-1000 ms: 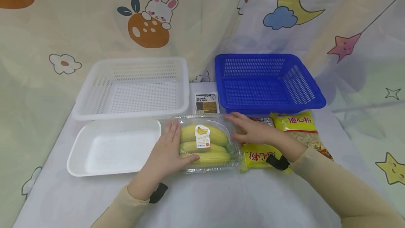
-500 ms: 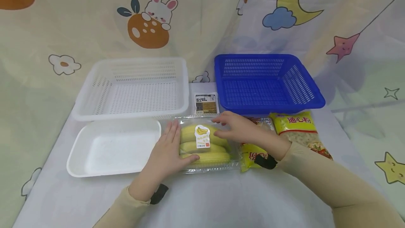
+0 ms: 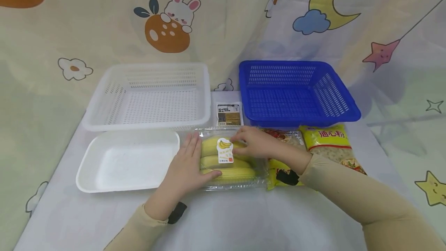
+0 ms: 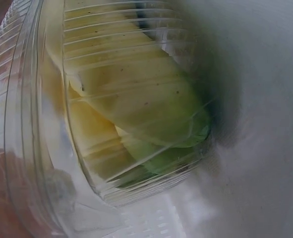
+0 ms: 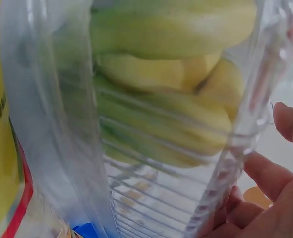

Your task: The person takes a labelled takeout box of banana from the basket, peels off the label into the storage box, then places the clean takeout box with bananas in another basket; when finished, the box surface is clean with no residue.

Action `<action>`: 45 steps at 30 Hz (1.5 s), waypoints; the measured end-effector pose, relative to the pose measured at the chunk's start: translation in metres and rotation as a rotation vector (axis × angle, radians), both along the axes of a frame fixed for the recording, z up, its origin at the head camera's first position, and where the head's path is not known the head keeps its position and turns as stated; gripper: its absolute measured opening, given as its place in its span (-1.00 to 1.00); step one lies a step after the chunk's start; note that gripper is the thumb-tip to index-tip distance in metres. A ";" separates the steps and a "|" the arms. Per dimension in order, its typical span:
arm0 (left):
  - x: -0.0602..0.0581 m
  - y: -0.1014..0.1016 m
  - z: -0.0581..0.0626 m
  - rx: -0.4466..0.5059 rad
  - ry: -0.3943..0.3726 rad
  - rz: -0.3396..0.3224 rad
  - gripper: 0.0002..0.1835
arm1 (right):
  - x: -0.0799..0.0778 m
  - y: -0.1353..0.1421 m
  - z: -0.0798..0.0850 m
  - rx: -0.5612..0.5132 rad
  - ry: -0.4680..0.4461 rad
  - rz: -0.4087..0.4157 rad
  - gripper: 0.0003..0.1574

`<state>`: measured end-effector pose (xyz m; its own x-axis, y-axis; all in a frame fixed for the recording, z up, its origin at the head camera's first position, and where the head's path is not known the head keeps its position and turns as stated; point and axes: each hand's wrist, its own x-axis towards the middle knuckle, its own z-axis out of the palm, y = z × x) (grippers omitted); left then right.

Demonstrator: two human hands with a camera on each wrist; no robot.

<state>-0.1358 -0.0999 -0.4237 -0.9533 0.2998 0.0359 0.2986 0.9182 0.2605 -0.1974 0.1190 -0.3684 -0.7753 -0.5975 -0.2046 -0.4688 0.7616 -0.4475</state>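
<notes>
A clear plastic clamshell box (image 3: 261, 183) of yellow bananas (image 3: 226, 172) lies on the white-covered table. Its lid carries a white banana sticker (image 3: 225, 153). My left hand (image 3: 182, 169) rests along the box's left side, fingers straight and thumb across the front of the lid. Over the right part of the lid is my right hand (image 3: 258, 142), its thumb and forefinger at the sticker's right edge. The right wrist view shows that thumb and forefinger apart beside the ribbed plastic. In the left wrist view the green-tipped bananas (image 4: 141, 94) show through the box wall.
A white basket (image 3: 87, 121) and a blue basket (image 3: 299, 121) stand at the back, with a small labelled packet (image 3: 229, 115) between them. Left of the box is a shallow white tray (image 3: 83, 165). Yellow pasta bags (image 3: 327, 138) lie to the right, partly behind the right forearm.
My right hand has moved left from the box's right edge over the lid to the sticker. My left hand has stayed in place, and the head view has shifted slightly.
</notes>
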 end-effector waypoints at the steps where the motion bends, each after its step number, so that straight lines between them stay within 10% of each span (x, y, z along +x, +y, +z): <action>1: 0.000 0.000 0.000 0.000 -0.003 0.002 0.20 | 0.000 0.000 -0.001 -0.010 -0.005 0.002 -0.52; 45: 0.001 -0.001 0.004 0.024 -0.028 0.026 0.19 | -0.004 -0.015 0.011 -0.133 -0.048 -0.077 -0.75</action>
<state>-0.1348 -0.1004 -0.4199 -0.9615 0.2745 0.0164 0.2673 0.9188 0.2906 -0.2017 0.1037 -0.3572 -0.8110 -0.5611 -0.1655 -0.3873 0.7270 -0.5670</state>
